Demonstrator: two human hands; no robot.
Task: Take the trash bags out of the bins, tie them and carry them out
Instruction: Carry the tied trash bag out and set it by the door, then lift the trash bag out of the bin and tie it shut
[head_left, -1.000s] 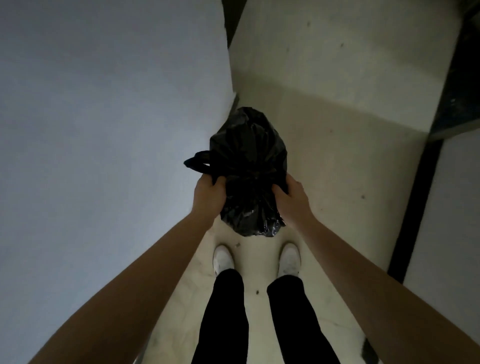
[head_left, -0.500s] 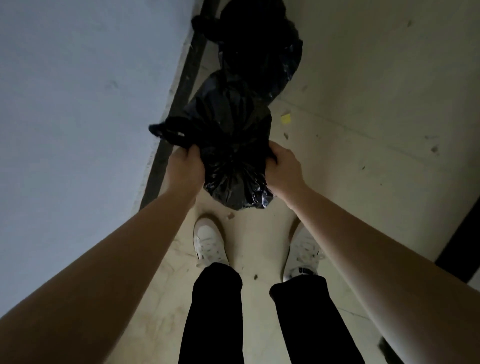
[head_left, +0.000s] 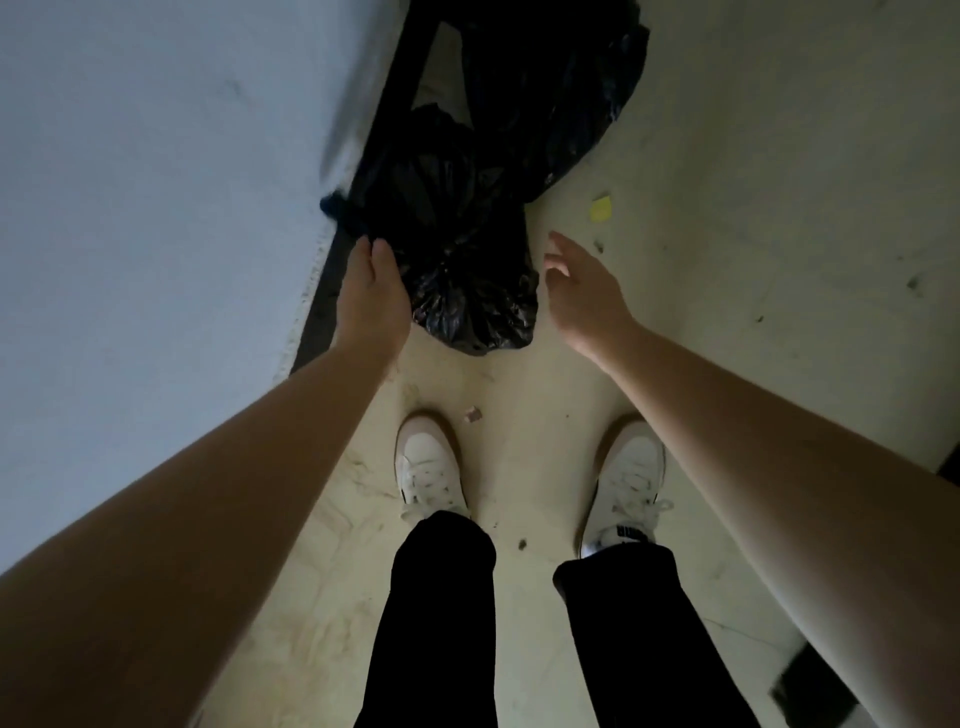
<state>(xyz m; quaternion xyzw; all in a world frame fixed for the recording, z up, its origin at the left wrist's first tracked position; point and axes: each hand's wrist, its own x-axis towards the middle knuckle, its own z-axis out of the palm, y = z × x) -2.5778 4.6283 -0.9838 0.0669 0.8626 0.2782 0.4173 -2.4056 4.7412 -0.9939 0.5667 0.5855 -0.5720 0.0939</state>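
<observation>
A small tied black trash bag (head_left: 457, 244) sits on the pale floor against the wall's dark baseboard, just ahead of my feet. My left hand (head_left: 371, 296) is at the bag's left side, fingers curled on its twisted ear. My right hand (head_left: 582, 291) hovers to the right of the bag with fingers spread, a short gap from the plastic, holding nothing. A larger black trash bag (head_left: 550, 88) lies behind the small one, further along the wall.
A grey-white wall (head_left: 156, 208) runs along the left with a black baseboard (head_left: 322, 312). A yellow scrap (head_left: 601, 209) and small bits of litter lie on the floor. My white shoes (head_left: 428, 467) stand close behind the bag. A dark strip shows at the right edge.
The small bag came down from mid-air beside the larger bag by the wall. My right hand let go and moved off to the right; my left hand stays on the bag.
</observation>
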